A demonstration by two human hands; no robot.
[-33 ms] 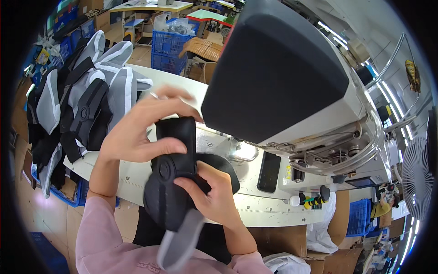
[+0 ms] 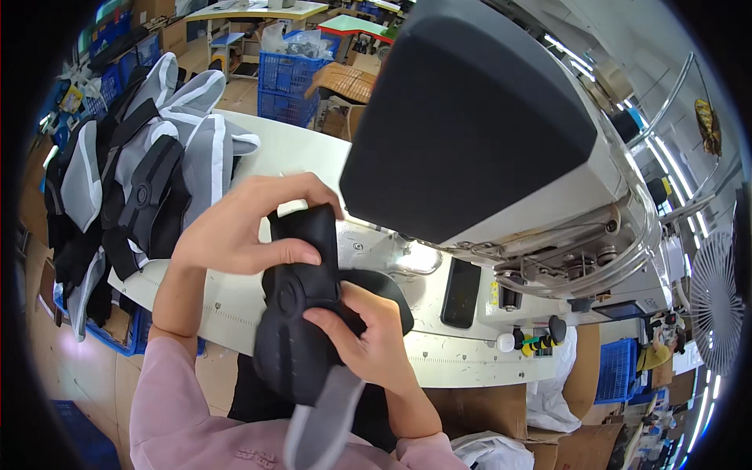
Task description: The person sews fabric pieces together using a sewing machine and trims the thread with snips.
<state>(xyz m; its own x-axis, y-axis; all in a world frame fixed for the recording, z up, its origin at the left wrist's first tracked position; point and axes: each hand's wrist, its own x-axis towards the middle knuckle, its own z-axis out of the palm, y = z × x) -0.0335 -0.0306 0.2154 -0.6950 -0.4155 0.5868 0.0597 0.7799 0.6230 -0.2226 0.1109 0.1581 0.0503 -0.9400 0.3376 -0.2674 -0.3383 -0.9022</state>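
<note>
A black padded brace [image 2: 296,345] with a round hinge disc on its strip is held up over the sewing table's front edge. My left hand [image 2: 243,223] grips its upper end, thumb across the front and fingers curled over the top and partly hidden behind. My right hand [image 2: 364,333] pinches its right edge beside the hinge, thumb in front. A grey-lined flap [image 2: 325,419] hangs from the lower end, blurred by motion. Behind the right hand lies another black part [image 2: 384,294]; whether it belongs to the same brace I cannot tell.
The sewing machine head [image 2: 470,117] with its black cover looms close on the right. A phone [image 2: 460,294] lies on the white table [image 2: 305,149], near small spools [image 2: 533,343]. Similar black and grey braces [image 2: 207,157] are heaped at the left. Blue crates [image 2: 290,86] stand behind.
My left fingers, raised and blurred before, have come down over the brace's top end. The brace's lower part and its grey flap have swung slightly to the right.
</note>
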